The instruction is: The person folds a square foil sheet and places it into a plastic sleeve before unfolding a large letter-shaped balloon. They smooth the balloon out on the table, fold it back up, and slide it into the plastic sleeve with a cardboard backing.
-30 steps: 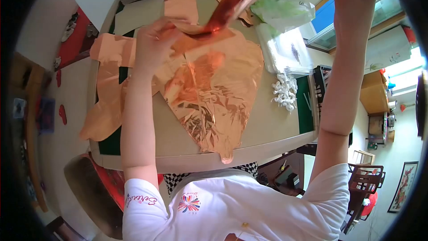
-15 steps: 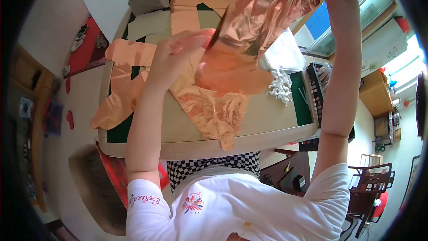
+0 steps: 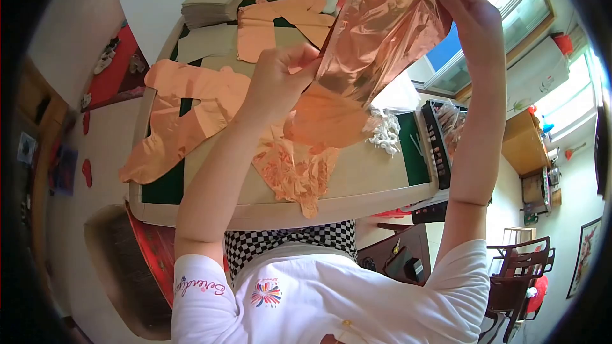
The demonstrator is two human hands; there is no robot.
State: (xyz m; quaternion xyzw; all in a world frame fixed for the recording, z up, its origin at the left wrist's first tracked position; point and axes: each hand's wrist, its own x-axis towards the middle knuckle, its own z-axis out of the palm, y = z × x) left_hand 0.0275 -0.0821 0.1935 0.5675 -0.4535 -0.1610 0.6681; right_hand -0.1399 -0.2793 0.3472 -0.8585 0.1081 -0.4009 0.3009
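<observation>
A shiny rose-gold foil balloon point(image 3: 389, 32), flat and wrinkled, is held up above the table. My left hand point(image 3: 284, 76) pinches its lower left edge between thumb and fingers. At its upper right edge, my right hand point(image 3: 472, 9) grips the foil with bent fingers. The balloon's matte orange lower part point(image 3: 328, 118) hangs over another crumpled foil piece point(image 3: 299, 169) at the table's front. More flat foil balloons lie on the left point(image 3: 185, 111) and at the back point(image 3: 256, 35).
A stack of grey cards point(image 3: 211, 5) stands at the table's point(image 3: 357, 199) back left. White tangled ties point(image 3: 384, 132) lie right of centre, beside clear plastic bags point(image 3: 396, 93). A black crate point(image 3: 437, 143) with wrapped items borders the right edge. A dark wooden chair point(image 3: 523, 274) stands farther right.
My left hand has moved right and slightly closer to the balloon's middle. My right hand has come lower, and the foil is spread flatter between them. The whole view has shifted slightly.
</observation>
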